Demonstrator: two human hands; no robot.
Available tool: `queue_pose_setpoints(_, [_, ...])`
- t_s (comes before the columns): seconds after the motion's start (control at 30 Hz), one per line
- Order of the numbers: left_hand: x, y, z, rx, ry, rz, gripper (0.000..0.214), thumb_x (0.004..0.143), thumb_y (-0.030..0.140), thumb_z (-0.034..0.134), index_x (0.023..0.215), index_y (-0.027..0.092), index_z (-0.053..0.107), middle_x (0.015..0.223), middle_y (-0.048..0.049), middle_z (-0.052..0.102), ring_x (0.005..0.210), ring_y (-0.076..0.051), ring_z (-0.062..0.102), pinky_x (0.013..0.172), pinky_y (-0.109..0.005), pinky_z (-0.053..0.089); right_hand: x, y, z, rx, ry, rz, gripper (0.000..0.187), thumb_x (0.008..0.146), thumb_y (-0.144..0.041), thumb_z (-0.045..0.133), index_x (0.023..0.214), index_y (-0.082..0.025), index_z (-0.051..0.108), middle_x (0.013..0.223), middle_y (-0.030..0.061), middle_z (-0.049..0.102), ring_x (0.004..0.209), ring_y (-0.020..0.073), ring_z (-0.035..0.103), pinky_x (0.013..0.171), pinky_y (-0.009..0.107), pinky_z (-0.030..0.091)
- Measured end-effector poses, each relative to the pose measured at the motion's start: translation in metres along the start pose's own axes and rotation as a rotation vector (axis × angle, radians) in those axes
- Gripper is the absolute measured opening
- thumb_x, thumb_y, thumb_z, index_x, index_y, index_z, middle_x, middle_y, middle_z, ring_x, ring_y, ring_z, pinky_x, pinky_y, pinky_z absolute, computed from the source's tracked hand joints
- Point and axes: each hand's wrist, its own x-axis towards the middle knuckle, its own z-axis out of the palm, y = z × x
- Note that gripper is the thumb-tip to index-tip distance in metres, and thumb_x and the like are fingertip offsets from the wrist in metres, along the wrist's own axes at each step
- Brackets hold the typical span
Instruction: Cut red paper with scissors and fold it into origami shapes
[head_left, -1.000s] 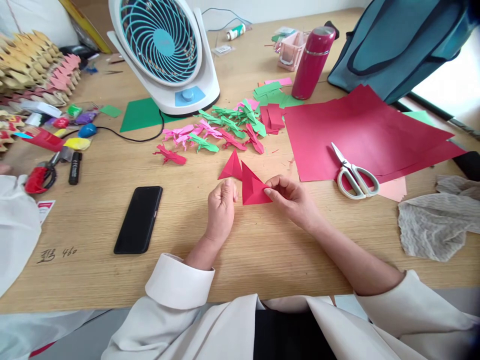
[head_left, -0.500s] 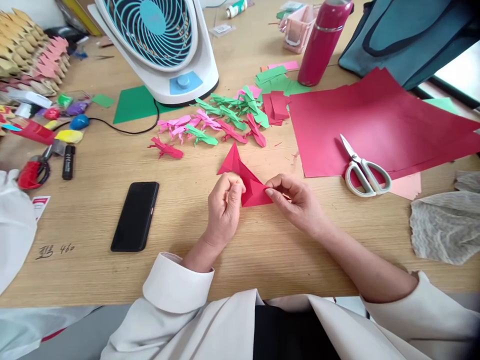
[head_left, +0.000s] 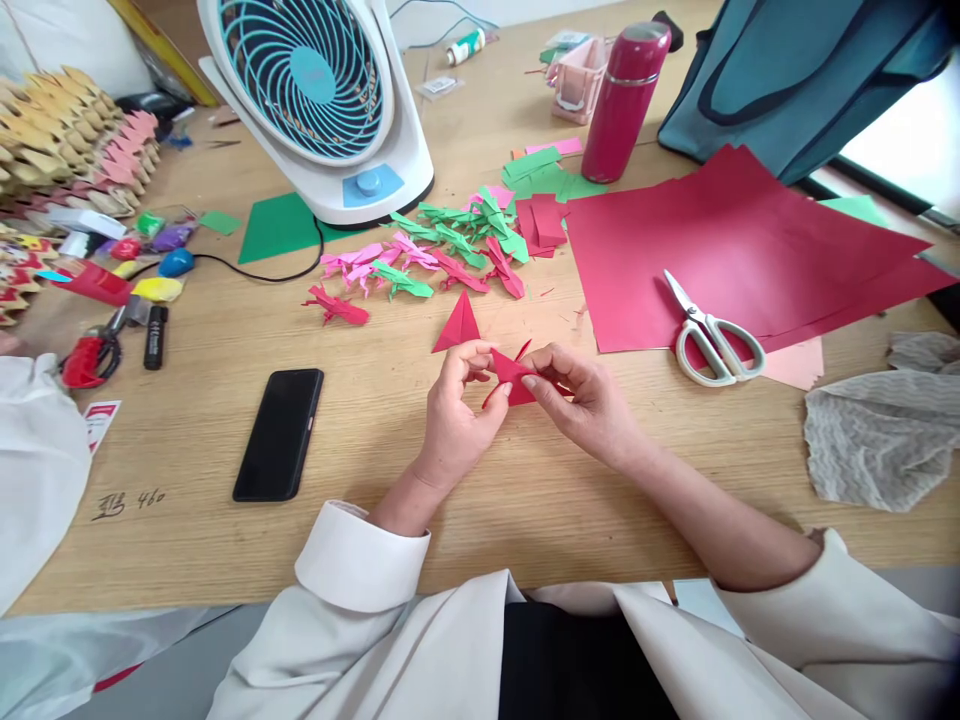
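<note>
Between my two hands is a piece of folded red paper [head_left: 514, 377], partly hidden by my fingers. My left hand [head_left: 466, 408] pinches its left side between thumb and fingers. From the other side, my right hand [head_left: 581, 397] grips it with thumb and forefinger. Pointed red flaps stick out past my fingers. Just beyond my left hand, a separate red folded triangle [head_left: 457, 325] lies on the wooden table [head_left: 390, 420]. Farther back rest several folded paper figures in green [head_left: 454, 235], pink [head_left: 364, 262] and red [head_left: 336, 305].
Scissors [head_left: 712, 335] lie on large red sheets [head_left: 720, 250] at right, beside a grey cloth [head_left: 877, 440]. A black phone [head_left: 278, 435] is at left. A fan [head_left: 315, 110], red flask [head_left: 626, 105] and blue bag [head_left: 795, 90] stand behind. Another person's white sleeve [head_left: 37, 470] shows at far left.
The red paper in my hands has been turned and now shows smaller, with flaps pointing up. My left thumb has moved onto its near edge. The view has shifted slightly.
</note>
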Motion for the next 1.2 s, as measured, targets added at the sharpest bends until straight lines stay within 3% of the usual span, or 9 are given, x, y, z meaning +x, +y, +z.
queue_pose_setpoints(0.17, [0.001,-0.001,0.001,-0.037,-0.005,-0.004,0.048,0.076,0.006,0.062,0.118,0.023,0.050,0.092,-0.0006,0.058,0.085,-0.014,0.060,0.084,-0.030,0.051,0.000,-0.003,-0.001,-0.035,-0.030,-0.024,0.011,0.092,-0.026,0.055,0.091,-0.019,0.064,0.084,0.0026,0.062,0.072,0.0142,0.055,0.065,0.028,0.044])
queue_pose_setpoints(0.43, [0.000,0.004,0.002,-0.063,-0.003,0.001,0.047,0.078,0.004,0.060,0.118,0.025,0.050,0.094,-0.0012,0.057,0.092,-0.016,0.057,0.091,-0.033,0.048,-0.001,0.001,0.001,0.040,0.003,-0.012,0.003,0.090,-0.021,0.057,0.093,-0.022,0.059,0.085,0.0002,0.062,0.075,0.0144,0.057,0.065,0.028,0.046])
queue_pose_setpoints(0.6, [-0.001,0.005,0.004,-0.096,0.007,-0.011,0.047,0.076,0.006,0.063,0.118,0.024,0.049,0.095,-0.0012,0.057,0.093,-0.015,0.060,0.092,-0.032,0.049,-0.002,0.002,0.003,0.083,0.022,-0.010,0.014,0.089,-0.023,0.060,0.101,-0.024,0.053,0.085,0.0004,0.061,0.076,0.0156,0.060,0.067,0.029,0.047])
queue_pose_setpoints(0.8, [-0.001,0.006,0.004,-0.156,-0.048,-0.023,0.046,0.079,0.007,0.061,0.119,0.024,0.048,0.095,-0.0009,0.058,0.091,-0.013,0.061,0.089,-0.029,0.051,-0.004,0.000,0.002,-0.032,-0.008,-0.066,0.024,0.090,-0.020,0.058,0.113,-0.024,0.053,0.086,0.0006,0.058,0.079,0.0156,0.058,0.074,0.031,0.049])
queue_pose_setpoints(1.0, [0.000,0.008,0.002,-0.135,-0.037,-0.041,0.047,0.078,0.006,0.060,0.119,0.024,0.048,0.088,0.0011,0.055,0.079,-0.011,0.059,0.076,-0.025,0.051,-0.001,0.001,-0.003,-0.274,0.081,-0.173,0.011,0.086,-0.021,0.064,0.096,-0.022,0.065,0.091,0.0052,0.055,0.089,0.0205,0.053,0.079,0.035,0.047])
queue_pose_setpoints(1.2, [0.002,0.008,-0.001,-0.063,-0.030,0.006,0.044,0.078,0.006,0.060,0.117,0.023,0.050,0.084,0.0026,0.055,0.075,-0.010,0.058,0.072,-0.022,0.050,-0.001,-0.001,-0.002,-0.205,0.003,-0.139,0.007,0.087,-0.014,0.059,0.085,-0.021,0.059,0.082,0.0012,0.060,0.074,0.0154,0.055,0.069,0.030,0.045])
